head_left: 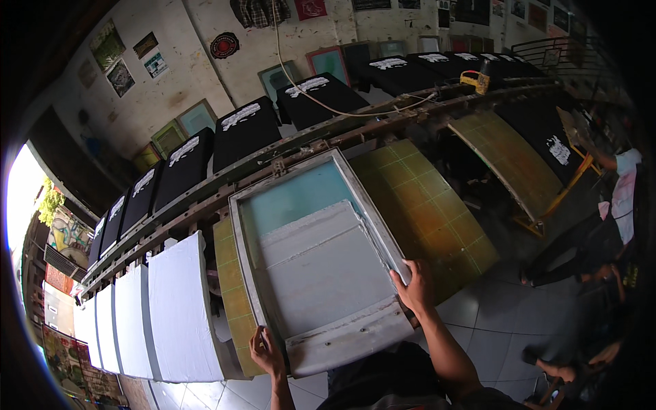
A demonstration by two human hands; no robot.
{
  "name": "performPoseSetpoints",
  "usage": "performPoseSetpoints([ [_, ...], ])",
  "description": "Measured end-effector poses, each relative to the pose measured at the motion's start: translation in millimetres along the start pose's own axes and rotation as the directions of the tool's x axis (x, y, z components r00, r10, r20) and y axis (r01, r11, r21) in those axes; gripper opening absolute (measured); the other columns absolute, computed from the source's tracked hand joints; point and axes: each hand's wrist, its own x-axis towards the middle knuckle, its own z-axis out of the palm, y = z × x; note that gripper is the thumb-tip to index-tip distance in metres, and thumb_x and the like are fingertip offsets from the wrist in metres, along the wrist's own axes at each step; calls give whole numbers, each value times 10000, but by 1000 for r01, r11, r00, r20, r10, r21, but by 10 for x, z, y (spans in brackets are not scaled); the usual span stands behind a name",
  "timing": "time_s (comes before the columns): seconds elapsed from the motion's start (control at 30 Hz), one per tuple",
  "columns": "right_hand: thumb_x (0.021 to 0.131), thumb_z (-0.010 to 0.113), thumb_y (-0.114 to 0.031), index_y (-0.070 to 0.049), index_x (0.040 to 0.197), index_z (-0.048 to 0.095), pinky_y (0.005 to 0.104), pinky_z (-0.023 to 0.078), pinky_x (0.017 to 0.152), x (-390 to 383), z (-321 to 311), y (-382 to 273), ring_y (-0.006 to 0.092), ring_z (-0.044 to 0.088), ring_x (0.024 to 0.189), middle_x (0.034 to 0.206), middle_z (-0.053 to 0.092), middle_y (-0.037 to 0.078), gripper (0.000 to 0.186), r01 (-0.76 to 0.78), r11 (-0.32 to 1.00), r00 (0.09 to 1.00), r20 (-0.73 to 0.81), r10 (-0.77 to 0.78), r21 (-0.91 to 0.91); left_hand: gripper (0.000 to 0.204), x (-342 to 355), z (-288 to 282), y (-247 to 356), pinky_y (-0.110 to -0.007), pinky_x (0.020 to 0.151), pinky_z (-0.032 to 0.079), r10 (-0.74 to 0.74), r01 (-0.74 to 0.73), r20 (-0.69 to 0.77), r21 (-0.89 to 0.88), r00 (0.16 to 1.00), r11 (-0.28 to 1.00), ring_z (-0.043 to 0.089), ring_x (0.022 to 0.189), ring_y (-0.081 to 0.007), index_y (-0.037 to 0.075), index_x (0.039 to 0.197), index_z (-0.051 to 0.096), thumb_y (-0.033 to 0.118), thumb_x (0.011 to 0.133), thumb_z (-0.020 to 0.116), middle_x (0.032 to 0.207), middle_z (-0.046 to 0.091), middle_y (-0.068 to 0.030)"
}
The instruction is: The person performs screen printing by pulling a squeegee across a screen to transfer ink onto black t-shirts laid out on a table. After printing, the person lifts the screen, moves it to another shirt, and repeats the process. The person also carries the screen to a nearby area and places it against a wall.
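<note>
Right hand [415, 287] and, seemingly, left hand [267, 352] grip screen [321, 263]

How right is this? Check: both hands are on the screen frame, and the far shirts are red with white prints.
Wrong colour: the head view shows the far shirts black, not red. The prints are white, and left hand and right hand are on the screen frame.

Framed screen [311, 253], rectangular, rim [369, 215] worn greyish-white; mesh [290, 198] turquoise at far end, grey area [328, 280] across nearer part; lying aslant, far end leftward; gridded yellow-brown boards [424, 212] showing either side.
</note>
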Motion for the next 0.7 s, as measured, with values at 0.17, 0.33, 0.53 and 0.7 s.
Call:
performPoseSetpoints([
  [0.17, 965, 781, -411, -40, 1245, 652, 500, 518, 966, -7, 18, 14, 407, 620, 1136, 1179, 639, 210, 482, -7, 1000, 1000, -6, 7, 3, 321, 4, 3, -11, -336, 751, 536, 16, -16, -19, 8, 1000, 1000, 685, 891, -211, 37, 1204, 779, 299, 1021, 755, 1097, 740, -117],
  [0.33, 966, 780, -410, -42, 1244, 649, 500, 520, 965, -9, 27, 25, 408, 620, 1136, 1185, 640, 208, 480, 0, 1000, 1000, -2, 0, -9, 317, -8, -1, -12, -339, 757, 535, -22, 22, -9, -31, 1000, 999, 677, 892, -212, 40, 1203, 779, 297, 1018, 760, 1094, 738, -102],
  [0.53, 966, 781, -398, -44, 1243, 651, 499, 519, 970, -3, 27, 26, 408, 621, 1145, 1182, 647, 209, 468, 10, 1000, 1000, -15, -10, 2, 287, -6, -13, -8, -346, 763, 530, 11, -10, 8, -56, 1000, 998, 665, 907, -213, 44, 1204, 777, 266, 1024, 748, 1089, 731, -104],
  [0.7, 968, 779, -398, -44, 1241, 656, 497, 518, 973, 5, 28, 29, 411, 621, 1147, 1179, 652, 212, 464, 7, 1000, 1000, -8, -7, -5, 279, -9, -15, 13, -352, 776, 534, 26, -26, -1, -24, 1000, 999, 666, 914, -223, 47, 1206, 776, 255, 1023, 745, 1091, 730, -110],
])
